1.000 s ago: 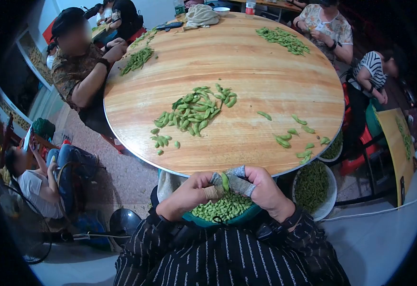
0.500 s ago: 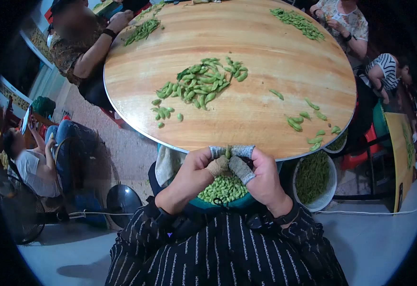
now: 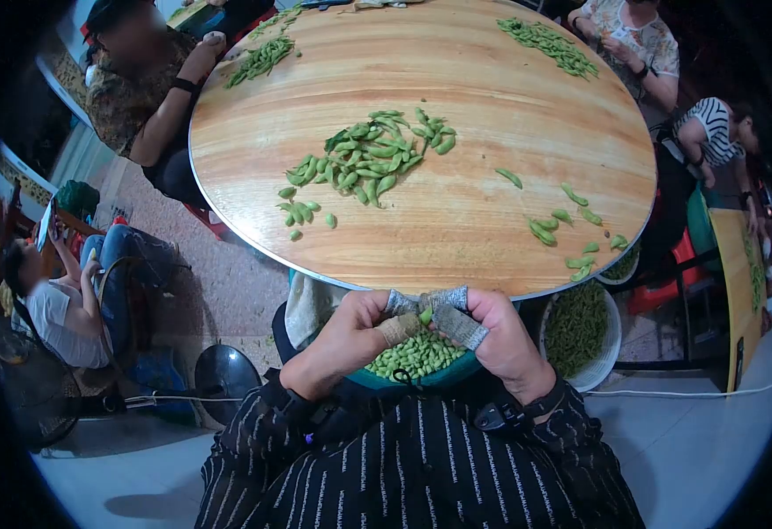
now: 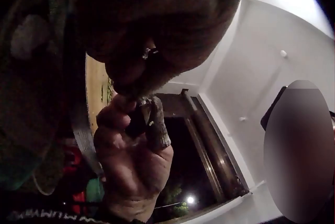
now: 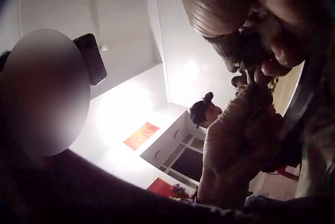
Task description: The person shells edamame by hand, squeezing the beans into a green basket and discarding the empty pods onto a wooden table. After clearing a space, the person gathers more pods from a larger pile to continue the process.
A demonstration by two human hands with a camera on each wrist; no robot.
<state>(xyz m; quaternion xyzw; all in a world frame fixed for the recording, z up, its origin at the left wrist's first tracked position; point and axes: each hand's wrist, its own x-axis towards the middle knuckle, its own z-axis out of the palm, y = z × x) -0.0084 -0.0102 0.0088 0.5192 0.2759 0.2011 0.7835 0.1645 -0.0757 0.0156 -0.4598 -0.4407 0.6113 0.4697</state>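
In the head view, a small green soybean pod [image 3: 425, 315] shows between the thumbs of both hands, just off the table's near edge. My left hand [image 3: 343, 335] pinches it from one side, a tan wrap on its thumb. From the other side my right hand [image 3: 507, 342] pinches it, with a grey knit cover on the thumb. Grey knit bands also circle the index fingers. Below the hands, shelled green soybeans [image 3: 417, 354] fill a dark green container [image 3: 439, 379] at my lap. Both wrist views are dark, with the fingertips meeting.
A heap of soybean pods [image 3: 372, 157] lies on the round wooden table [image 3: 271, 176], with scattered pods [image 3: 544, 231] to the right. Below the right edge stands a white basket of pods [image 3: 613, 348]. Other people sit around the table; a fan [image 3: 46, 397] is at lower left.
The head view has tilted down since the first frame. The hands turned inward over the pod, thumbs close together; now the thumbs are a little apart and bright green shows between them.
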